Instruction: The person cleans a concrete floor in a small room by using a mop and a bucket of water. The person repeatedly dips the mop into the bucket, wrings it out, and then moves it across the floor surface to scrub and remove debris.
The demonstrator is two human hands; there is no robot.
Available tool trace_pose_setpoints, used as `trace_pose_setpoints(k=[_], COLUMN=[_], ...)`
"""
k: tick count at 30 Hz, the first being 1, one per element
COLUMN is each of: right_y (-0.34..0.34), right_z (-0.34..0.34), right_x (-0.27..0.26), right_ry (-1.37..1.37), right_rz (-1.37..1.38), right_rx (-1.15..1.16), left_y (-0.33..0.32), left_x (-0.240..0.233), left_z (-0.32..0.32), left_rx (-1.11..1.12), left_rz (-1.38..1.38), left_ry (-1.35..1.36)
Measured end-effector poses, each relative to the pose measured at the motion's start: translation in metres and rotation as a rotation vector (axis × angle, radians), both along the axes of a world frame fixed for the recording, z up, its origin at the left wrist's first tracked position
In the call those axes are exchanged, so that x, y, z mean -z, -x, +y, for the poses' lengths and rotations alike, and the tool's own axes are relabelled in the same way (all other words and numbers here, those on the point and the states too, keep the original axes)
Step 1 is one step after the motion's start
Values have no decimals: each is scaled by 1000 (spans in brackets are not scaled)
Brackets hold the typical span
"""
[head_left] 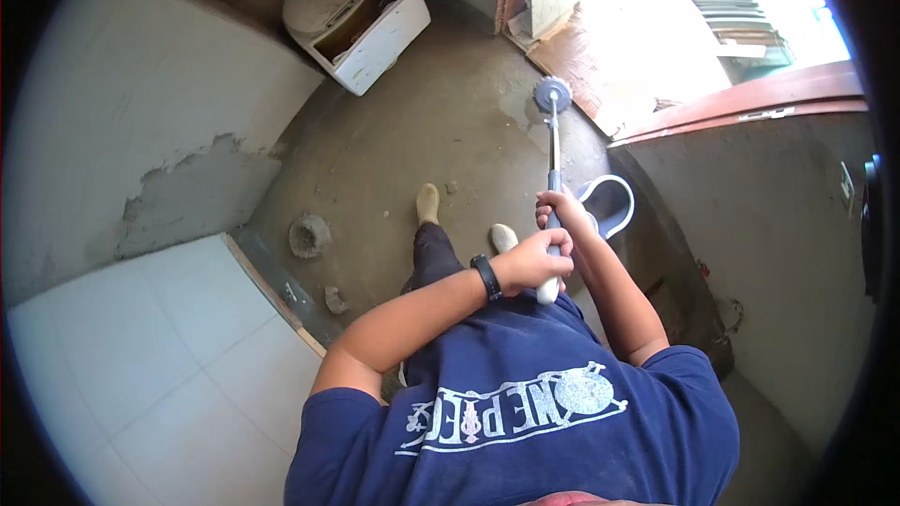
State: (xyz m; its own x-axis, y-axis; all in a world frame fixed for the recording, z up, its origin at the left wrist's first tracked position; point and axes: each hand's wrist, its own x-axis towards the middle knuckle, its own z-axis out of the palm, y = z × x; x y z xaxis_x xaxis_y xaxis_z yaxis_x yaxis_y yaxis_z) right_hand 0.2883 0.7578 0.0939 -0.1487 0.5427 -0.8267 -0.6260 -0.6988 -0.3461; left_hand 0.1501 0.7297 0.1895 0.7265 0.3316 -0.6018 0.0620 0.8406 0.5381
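Both my hands grip a long-handled cleaning tool, apparently a mop or scrub brush. Its round grey head has a notched edge and is by the doorway sill; I cannot tell whether it touches the floor. My left hand, below a black wristband, is closed around the grey lower grip, just above the white handle end. Farther up the shaft, my right hand wraps the grip. Beside my right forearm stands a white and grey plastic bucket with a rounded rim, partly hidden.
A toilet with an uncovered cistern stands at the upper left. Concrete lumps lie on the dirty floor, left of my feet. White tiles fill the lower left. A reddish door frame borders the bright opening.
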Motion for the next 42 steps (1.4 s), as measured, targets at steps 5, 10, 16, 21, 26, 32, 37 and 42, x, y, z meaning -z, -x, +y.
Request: trace_pose_setpoints(k=[5,10,16,21,26,32,37,42], right_y=[22,75,155,200,228,246,242,210], right_z=[14,31,70,118,174,201,158,103], right_x=[42,77,64,57,75,106,50,28], right_ry=[124,242,201,81,40,-76,-189,-268], right_rz=[58,217,232,206,334,304,68,139], right_rx=[139,154,201,162,65,126,124,266], left_y=[30,81,151,188,205,216,221,234], left_x=[28,43,40,25,55,76,28,-63], left_z=[43,79,112,149,178,204,189,178], left_rx=[92,177,160,89,-3,54,195,305], left_rz=[-8,71,101,179,264,275,162,102], left_ry=[74,104,83,22,-60,-115,-112,21])
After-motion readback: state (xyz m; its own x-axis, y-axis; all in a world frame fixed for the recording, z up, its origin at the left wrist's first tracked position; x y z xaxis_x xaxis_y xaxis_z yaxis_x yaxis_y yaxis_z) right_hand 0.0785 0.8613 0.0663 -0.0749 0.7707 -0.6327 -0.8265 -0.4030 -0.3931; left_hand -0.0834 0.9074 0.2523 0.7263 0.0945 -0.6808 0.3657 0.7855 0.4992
